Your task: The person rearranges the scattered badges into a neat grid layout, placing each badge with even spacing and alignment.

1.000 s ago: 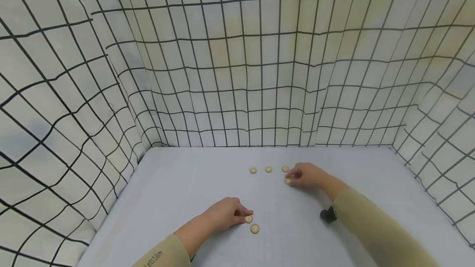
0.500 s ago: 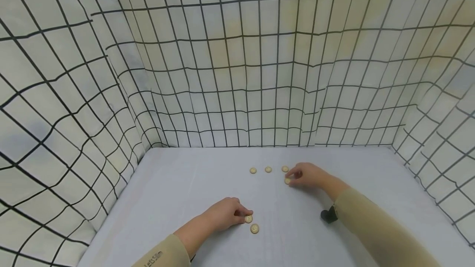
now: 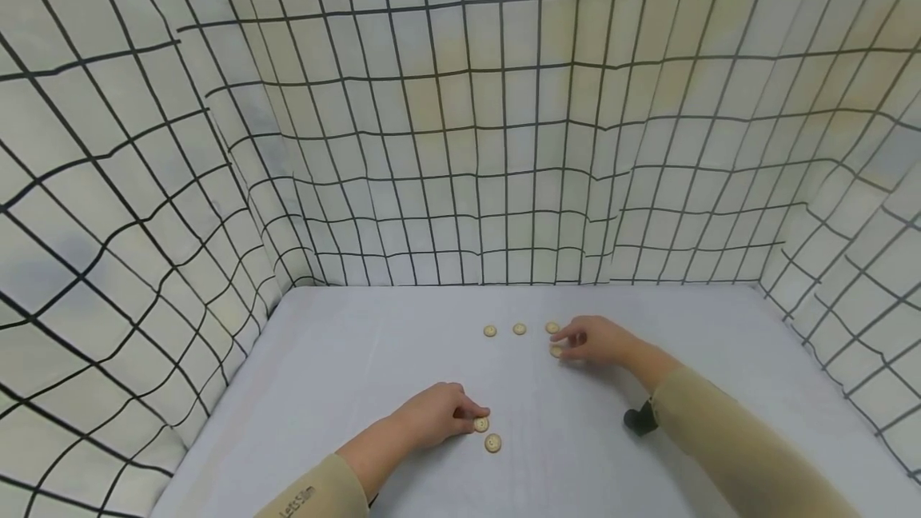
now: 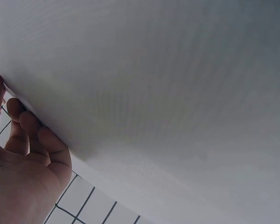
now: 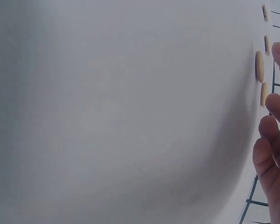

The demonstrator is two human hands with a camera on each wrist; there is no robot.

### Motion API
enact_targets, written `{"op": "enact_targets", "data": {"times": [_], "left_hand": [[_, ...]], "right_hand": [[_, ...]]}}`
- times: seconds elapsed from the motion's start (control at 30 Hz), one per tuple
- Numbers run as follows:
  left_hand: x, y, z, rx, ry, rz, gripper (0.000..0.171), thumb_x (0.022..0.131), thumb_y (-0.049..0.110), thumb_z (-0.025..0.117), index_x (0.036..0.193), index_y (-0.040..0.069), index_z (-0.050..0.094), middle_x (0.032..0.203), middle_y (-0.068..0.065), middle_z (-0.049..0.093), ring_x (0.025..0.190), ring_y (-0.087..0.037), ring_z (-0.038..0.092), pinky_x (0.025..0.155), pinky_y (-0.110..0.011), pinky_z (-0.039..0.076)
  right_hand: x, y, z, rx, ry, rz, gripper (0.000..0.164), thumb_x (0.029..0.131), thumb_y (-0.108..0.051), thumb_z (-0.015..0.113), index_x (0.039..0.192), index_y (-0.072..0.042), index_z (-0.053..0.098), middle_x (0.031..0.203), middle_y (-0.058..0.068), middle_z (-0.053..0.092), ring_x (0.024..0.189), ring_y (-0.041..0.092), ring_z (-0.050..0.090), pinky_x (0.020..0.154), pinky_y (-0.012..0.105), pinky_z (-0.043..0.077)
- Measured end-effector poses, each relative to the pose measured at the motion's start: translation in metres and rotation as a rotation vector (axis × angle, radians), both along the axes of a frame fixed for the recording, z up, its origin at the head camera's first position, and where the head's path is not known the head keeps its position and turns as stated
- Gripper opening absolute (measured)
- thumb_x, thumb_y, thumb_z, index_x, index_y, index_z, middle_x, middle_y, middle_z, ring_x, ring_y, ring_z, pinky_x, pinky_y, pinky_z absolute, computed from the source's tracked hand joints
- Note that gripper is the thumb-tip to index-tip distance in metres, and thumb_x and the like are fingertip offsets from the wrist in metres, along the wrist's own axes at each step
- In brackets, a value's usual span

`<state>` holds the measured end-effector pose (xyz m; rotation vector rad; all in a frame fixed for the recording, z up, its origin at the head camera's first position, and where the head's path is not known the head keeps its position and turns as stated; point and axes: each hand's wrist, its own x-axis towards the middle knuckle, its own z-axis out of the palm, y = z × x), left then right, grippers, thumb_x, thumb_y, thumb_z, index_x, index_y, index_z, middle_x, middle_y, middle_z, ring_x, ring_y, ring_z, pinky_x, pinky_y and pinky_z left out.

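My left hand (image 3: 440, 416) pinches a small pale round disc (image 3: 481, 424) with marks on its face, low over or on the white table. A second disc (image 3: 492, 443) lies just in front of it. At the back right, my right hand (image 3: 597, 340) has thumb and forefinger spread beside another disc (image 3: 556, 351). In the right wrist view that disc (image 5: 259, 66) stands apart from the fingertips (image 5: 272, 100). The left wrist view shows the left hand (image 4: 30, 163) with fingers bent at the table; its disc is hardly visible there.
Behind the right hand, three more discs lie in a row: left (image 3: 490, 331), middle (image 3: 520, 329) and right (image 3: 552, 328). A white table (image 3: 345, 358) spreads below, with black-gridded white walls (image 3: 504, 142) around it. A black device (image 3: 639, 420) sits under the right wrist.
The right thumb and forefinger have parted slightly from the disc between them. The left hand has stayed in place with its disc.
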<state>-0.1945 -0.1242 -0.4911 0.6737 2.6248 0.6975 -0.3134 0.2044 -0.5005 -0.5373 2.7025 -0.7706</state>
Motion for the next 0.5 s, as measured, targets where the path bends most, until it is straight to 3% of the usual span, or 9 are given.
{"op": "enact_targets", "data": {"times": [0.5], "left_hand": [[0.000, 0.001, 0.000, 0.011, -0.021, 0.021, 0.028, 0.089, 0.024, 0.075, 0.116, 0.026, 0.075, 0.084, 0.015, 0.056, 0.072, -0.004, 0.046, 0.068, -0.024, 0.041]], "right_hand": [[0.016, -0.013, 0.010, -0.019, 0.013, 0.093, 0.031, 0.079, -0.027, 0.083, 0.109, -0.030, 0.076, 0.088, -0.010, 0.061, 0.080, 0.014, 0.054, 0.071, 0.033, 0.047]]}}
